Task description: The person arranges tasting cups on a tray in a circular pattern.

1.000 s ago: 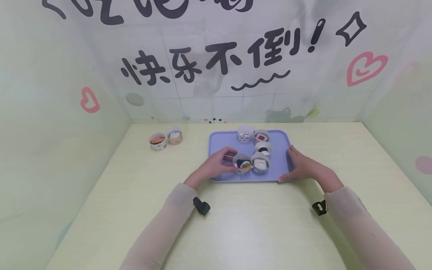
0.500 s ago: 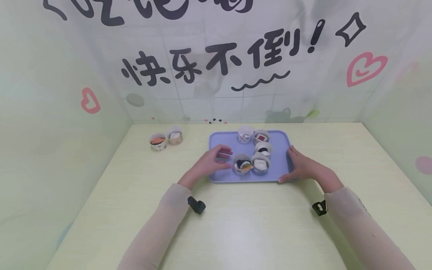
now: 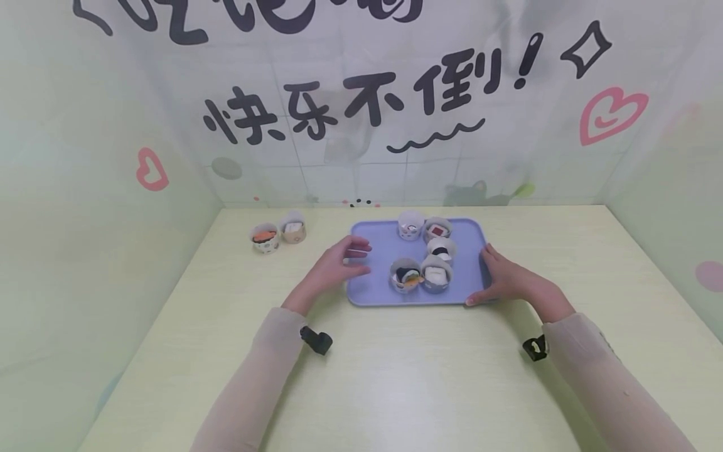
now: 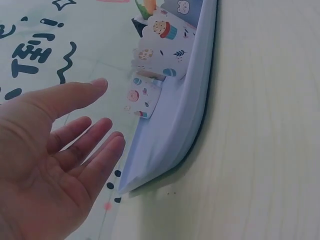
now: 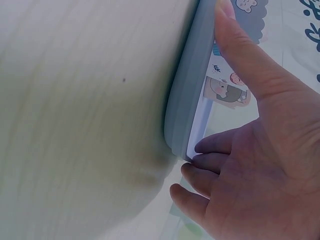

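My left hand (image 3: pixel 337 267) hovers at the left end of the blue tray (image 3: pixel 375 298), fingers loosely spread and holding nothing. In the left wrist view, the palm of that hand (image 4: pixel 60 155) faces the tray wall. Nearest to it stands a paper cup (image 3: pixel 405 282) with a toy sushi roll (image 3: pixel 408 274) inside, touching a grey cup (image 3: pixel 436 285) holding a white piece. My right hand (image 3: pixel 511 279) rests at the tray's right end, thumb along the front corner. In the right wrist view, fingertips (image 5: pixel 212 162) meet the rim, the others lying relaxed beyond it.
Farther back on the tray are a white cup (image 3: pixel 410 227), a grey cup (image 3: pixel 437 229) with a red-topped piece, and another white cup (image 3: pixel 440 248). Two more cups stand on the table's back left, one (image 3: pixel 264 238) with an orange-topped piece, the other (image 3: pixel 293 231) with white.
My left hand has let go of the cup with the sushi roll and moved left, away from it. That cup stays on the tray; my right hand has kept its place.
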The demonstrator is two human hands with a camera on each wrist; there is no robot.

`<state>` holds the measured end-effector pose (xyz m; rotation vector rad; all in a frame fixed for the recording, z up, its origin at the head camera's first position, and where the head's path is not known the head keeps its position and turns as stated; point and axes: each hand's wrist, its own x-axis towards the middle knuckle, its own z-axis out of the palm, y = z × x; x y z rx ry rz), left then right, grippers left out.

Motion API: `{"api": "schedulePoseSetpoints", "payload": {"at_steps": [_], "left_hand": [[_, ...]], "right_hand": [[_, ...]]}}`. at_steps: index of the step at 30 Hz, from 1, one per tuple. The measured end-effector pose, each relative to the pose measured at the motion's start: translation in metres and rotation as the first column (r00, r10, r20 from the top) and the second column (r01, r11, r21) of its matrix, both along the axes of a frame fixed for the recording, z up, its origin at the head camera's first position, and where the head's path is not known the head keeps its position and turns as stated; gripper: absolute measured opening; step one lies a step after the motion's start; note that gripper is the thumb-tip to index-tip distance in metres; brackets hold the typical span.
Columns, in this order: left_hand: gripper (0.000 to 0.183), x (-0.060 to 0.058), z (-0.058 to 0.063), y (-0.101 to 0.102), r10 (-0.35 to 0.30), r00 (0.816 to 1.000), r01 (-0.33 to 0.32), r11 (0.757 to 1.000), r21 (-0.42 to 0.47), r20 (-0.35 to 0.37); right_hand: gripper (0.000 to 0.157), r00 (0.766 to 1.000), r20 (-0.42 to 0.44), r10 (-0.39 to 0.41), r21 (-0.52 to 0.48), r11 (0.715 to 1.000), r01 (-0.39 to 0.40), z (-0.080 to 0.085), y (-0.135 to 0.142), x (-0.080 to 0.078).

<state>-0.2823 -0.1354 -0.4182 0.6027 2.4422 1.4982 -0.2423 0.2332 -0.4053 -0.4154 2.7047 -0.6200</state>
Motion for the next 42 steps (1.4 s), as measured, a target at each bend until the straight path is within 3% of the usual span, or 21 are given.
{"api": "schedulePoseSetpoints", "payload": {"at_steps": [7,15,26,35,42], "left_hand": [[0.055,-0.003,0.005,-0.017,0.038,0.999,-0.037,0.999,0.018,-0.02],[0.056,-0.006,0.013,-0.039,0.126,0.992,-0.126,0.992,-0.007,-0.022],[0.056,-0.007,0.019,-0.068,0.219,0.975,-0.217,0.974,0.056,-0.03],[0.053,-0.005,0.024,-0.086,0.288,0.955,-0.28,0.955,0.098,-0.077],[0.053,-0.004,0.025,-0.097,0.374,0.922,-0.362,0.924,0.125,-0.097]], "right_hand": [[0.132,1.0,0.004,-0.002,0.002,1.0,0.002,0.0,0.0,0.0],[0.132,1.0,-0.008,0.006,0.001,1.0,-0.006,0.0,0.001,0.0],[0.133,1.0,0.007,-0.004,0.0,1.0,0.004,-0.001,0.001,-0.001],[0.133,1.0,0.005,-0.003,0.007,1.0,0.003,-0.003,0.001,-0.001],[0.133,1.0,-0.001,-0.006,0.009,1.0,0.006,-0.004,0.001,-0.001]]}}
